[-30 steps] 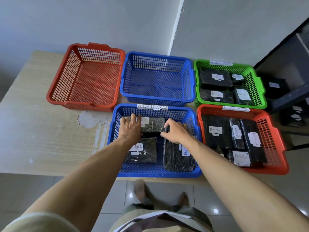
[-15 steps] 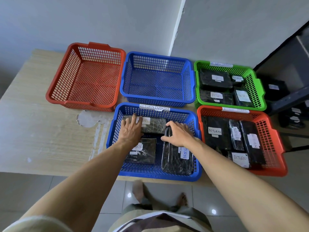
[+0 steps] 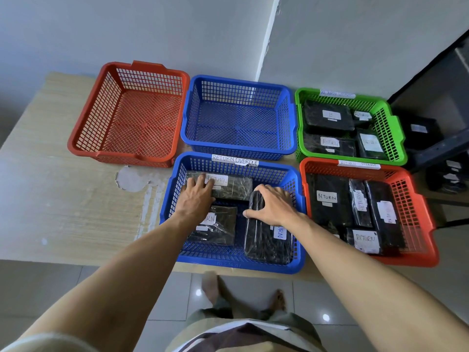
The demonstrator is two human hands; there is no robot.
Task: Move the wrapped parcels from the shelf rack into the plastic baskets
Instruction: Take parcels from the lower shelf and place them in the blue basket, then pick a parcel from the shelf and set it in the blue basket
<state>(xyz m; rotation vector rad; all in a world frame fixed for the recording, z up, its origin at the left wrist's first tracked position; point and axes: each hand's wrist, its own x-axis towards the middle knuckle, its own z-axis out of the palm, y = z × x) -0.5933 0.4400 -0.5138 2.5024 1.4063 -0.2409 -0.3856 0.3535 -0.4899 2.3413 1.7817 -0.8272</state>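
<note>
The near blue basket point(image 3: 299, 240), labelled RETURN OVERDUE, holds three black wrapped parcels. My left hand point(image 3: 195, 196) lies flat with straight fingers on the far parcel point(image 3: 236, 189). My right hand point(image 3: 274, 204) curls over the top end of the long parcel point(image 3: 266, 245) on the basket's right side. A third parcel point(image 3: 218, 227) lies at the near left, partly under my left wrist. The green basket point(image 3: 390, 128) and the near red basket point(image 3: 416, 224) each hold several labelled black parcels.
An empty red basket point(image 3: 86, 138) and an empty blue basket point(image 3: 238, 148) stand at the back of the wooden table point(image 3: 63, 199). The dark shelf rack point(image 3: 441, 148) with more parcels stands at the right. My feet show on the tiled floor below.
Both hands have shifted only slightly inside the near blue basket. The long parcel under my right hand has settled a little lower and flatter.
</note>
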